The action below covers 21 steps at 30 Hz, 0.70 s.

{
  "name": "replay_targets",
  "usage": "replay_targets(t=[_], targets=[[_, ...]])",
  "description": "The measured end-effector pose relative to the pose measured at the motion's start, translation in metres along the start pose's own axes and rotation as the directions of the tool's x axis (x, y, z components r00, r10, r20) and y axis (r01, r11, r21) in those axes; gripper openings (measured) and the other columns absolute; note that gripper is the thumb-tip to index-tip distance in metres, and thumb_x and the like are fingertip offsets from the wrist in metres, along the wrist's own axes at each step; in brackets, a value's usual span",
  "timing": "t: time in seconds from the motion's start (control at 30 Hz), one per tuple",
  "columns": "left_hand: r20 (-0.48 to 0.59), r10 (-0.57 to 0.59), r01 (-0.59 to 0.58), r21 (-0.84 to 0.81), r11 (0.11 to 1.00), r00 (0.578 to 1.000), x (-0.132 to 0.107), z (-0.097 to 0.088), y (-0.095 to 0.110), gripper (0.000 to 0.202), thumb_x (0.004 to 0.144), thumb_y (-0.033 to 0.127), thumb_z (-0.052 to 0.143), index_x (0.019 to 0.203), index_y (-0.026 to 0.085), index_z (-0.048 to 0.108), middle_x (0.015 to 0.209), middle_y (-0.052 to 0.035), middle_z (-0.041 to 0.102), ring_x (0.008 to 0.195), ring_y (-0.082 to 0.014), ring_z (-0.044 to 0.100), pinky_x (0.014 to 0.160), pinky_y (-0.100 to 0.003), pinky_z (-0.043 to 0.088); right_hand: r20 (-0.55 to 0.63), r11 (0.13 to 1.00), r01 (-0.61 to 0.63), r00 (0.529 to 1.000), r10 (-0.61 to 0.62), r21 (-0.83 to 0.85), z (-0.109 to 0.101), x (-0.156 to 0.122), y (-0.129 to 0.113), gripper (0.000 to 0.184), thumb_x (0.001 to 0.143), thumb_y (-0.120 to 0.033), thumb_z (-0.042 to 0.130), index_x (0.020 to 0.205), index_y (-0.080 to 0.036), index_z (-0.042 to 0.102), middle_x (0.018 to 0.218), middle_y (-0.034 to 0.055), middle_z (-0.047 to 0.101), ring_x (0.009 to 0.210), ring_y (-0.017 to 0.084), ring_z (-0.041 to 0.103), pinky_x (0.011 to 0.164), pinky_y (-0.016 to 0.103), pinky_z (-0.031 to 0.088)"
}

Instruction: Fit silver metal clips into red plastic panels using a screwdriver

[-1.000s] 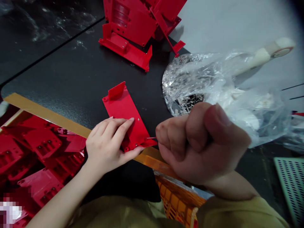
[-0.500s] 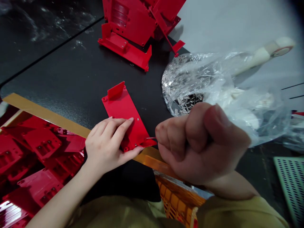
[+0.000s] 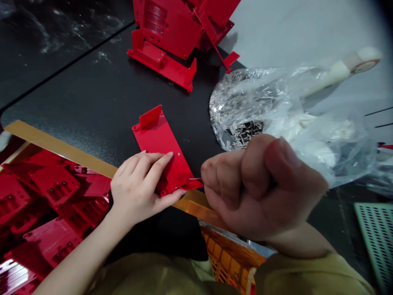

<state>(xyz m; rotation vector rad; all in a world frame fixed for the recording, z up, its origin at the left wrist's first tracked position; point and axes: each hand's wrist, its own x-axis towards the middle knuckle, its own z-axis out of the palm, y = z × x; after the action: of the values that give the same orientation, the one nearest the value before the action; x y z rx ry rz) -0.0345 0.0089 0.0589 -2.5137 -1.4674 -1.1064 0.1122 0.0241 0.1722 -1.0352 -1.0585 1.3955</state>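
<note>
A red plastic panel [image 3: 158, 139] with upright end flaps lies on the black table at its front edge. My left hand [image 3: 138, 180] holds it down, fingers across its face and thumb along the near edge. Small metal pieces show on the panel. My right hand [image 3: 260, 192] makes a fist around a tool whose handle is hidden. Its thin metal shaft [image 3: 195, 179] sticks out from the little-finger side, pointing at the panel's near end; whether the tip touches cannot be made out.
More red panels [image 3: 168, 24] are stacked at the back. A clear plastic bag [image 3: 230, 92] with small metal pieces [image 3: 248, 132] lies to the right. Red parts fill a box [image 3: 61, 153] at lower left. An orange crate [image 3: 229, 262] stands below; a green perforated basket [image 3: 377, 241] is far right.
My right hand has shifted very slightly to the right at the wrist and thumb. The left hand and the red panel look practically unmoved.
</note>
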Motion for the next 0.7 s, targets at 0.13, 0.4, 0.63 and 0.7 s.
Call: replay_targets(t=[0.13,0.4,0.63,0.7], targets=[[0.016,-0.01,0.01,-0.002,1.0,1.0,0.0,0.001,0.0,0.063,0.078,0.06,0.065,0.122,0.016,0.059,0.101,-0.0101,0.068,0.093,-0.0254,0.064,0.085,-0.035,0.049,-0.074,1.0,-0.006,0.997,0.008,0.019,0.008,-0.003,0.0,0.071,0.088,-0.056,0.055,0.041,-0.017,0.018,0.029,-0.0058,0.019,0.028,0.007,0.019,0.034,0.025,0.017],[0.032,-0.038,0.039,-0.026,0.999,0.999,0.0,0.001,0.001,0.059,0.079,0.06,0.065,0.119,0.017,0.06,0.101,-0.0093,0.068,0.093,-0.0251,0.064,0.084,-0.035,0.048,-0.037,0.999,0.003,0.999,-0.005,-0.042,0.008,-0.004,0.006,0.064,0.087,-0.059,0.056,0.042,-0.02,0.031,0.033,-0.0057,0.03,0.032,0.008,0.021,0.036,0.028,0.021],[0.031,-0.038,0.04,-0.036,0.999,0.999,0.0,-0.001,0.001,0.059,0.079,0.06,0.066,0.117,0.016,0.061,0.101,-0.0094,0.068,0.093,-0.0245,0.063,0.085,-0.034,0.049,0.017,0.994,0.069,0.997,-0.07,0.085,0.012,0.002,0.013,0.057,0.088,-0.035,0.061,0.046,-0.018,0.027,0.037,-0.0065,0.029,0.034,0.005,0.02,0.037,0.025,0.016],[0.027,-0.034,0.035,-0.036,0.999,0.999,0.0,-0.002,0.001,0.059,0.078,0.06,0.066,0.117,0.015,0.061,0.1,-0.0095,0.068,0.092,-0.0238,0.063,0.085,-0.034,0.049,0.019,0.986,0.083,0.996,-0.086,0.146,0.013,0.005,0.017,0.055,0.086,-0.032,0.06,0.047,-0.017,0.024,0.036,-0.0066,0.025,0.033,0.004,0.019,0.036,0.025,0.013]])
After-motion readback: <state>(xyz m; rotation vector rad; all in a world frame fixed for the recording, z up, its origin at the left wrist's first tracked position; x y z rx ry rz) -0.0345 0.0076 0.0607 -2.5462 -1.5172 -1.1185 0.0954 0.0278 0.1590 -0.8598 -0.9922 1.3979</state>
